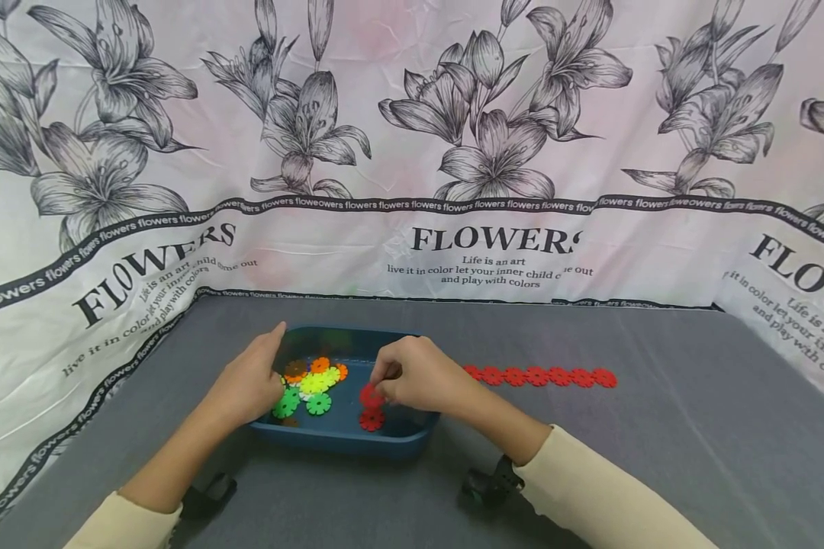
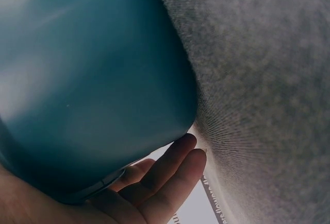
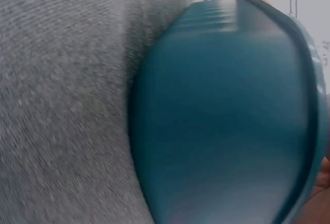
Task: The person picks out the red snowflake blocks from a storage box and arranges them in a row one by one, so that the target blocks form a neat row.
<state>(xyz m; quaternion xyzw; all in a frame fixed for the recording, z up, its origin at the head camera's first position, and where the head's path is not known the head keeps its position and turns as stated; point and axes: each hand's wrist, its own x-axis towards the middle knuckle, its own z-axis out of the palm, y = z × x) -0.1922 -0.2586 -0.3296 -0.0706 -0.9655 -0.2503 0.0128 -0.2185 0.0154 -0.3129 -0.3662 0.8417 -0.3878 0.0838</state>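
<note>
A dark blue plastic bin [image 1: 343, 444] stands on the table with flower-shaped plastic discs inside. My left hand [image 1: 249, 381] holds its left end, with the fingers [image 2: 172, 175] along the outer wall, as the left wrist view shows. Inside the bin, my right hand [image 1: 419, 374] pinches a red flower disc [image 1: 369, 395] at the fingertips. Just below it in the head view is another red disc [image 1: 371, 421]. Yellow discs [image 1: 319, 380], green discs [image 1: 319, 403] and orange discs [image 1: 321, 364] lie toward the bin's left side.
To the right of the bin, a straight row of several red discs [image 1: 537, 376] lies on the grey tabletop [image 1: 659, 442]. A white curtain [image 1: 357, 252] with flower prints and lettering hangs behind and at the sides.
</note>
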